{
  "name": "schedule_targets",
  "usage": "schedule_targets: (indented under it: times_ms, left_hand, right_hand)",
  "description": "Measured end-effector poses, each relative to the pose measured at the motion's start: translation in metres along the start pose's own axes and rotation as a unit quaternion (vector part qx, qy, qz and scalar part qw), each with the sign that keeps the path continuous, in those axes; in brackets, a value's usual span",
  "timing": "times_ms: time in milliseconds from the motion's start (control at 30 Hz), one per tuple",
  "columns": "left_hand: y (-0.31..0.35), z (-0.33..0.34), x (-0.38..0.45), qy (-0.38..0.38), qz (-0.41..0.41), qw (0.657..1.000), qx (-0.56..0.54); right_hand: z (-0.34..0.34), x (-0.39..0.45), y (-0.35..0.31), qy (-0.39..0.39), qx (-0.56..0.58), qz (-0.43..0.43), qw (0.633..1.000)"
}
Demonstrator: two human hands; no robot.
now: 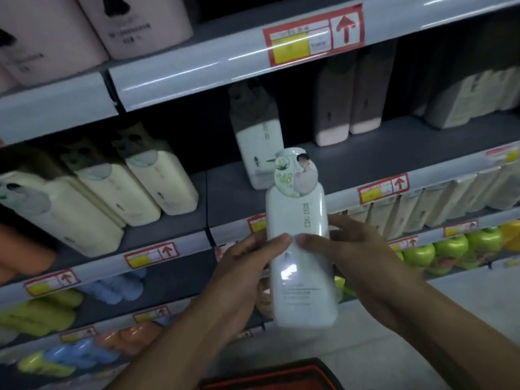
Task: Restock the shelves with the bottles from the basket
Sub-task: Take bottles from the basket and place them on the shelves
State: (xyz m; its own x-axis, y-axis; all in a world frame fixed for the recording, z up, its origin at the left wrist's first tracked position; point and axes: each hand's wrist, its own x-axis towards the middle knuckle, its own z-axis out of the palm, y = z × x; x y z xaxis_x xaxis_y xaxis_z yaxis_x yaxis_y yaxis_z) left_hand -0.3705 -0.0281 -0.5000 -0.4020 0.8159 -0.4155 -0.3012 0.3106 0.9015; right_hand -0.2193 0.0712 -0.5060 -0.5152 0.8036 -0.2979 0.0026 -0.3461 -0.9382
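The red basket (270,374) is cut off by the bottom edge; only its rim shows. The left hand (239,280) and right hand (357,254) cover the sides of the white bottle (302,249), whose small print is unreadable. Price tags (315,35) are blurred. An orange shape (19,249) at the left edge is perhaps packaging.

Open bare shelf (351,161) straight ahead, bounded at the back by one white bottle (260,153), on the right by two brown-capped bottles (349,108), on the left by cream bottles (160,178) leaning in a row.
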Motion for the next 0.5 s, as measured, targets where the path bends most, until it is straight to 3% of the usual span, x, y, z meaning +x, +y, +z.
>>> schedule_targets:
  times_ms: [267, 500]
  left_hand:
    - [0.02, 0.024, 0.036, 0.023, 0.108, 0.992, 0.065]
    - [0.057, 0.052, 0.07, 0.06, 0.241, 0.962, 0.111]
  right_hand:
    - [-0.019, 0.039, -0.023, -0.01, -0.025, -0.13, 0.991]
    - [-0.034, 0.072, -0.055, -0.026, -0.008, -0.224, 0.974]
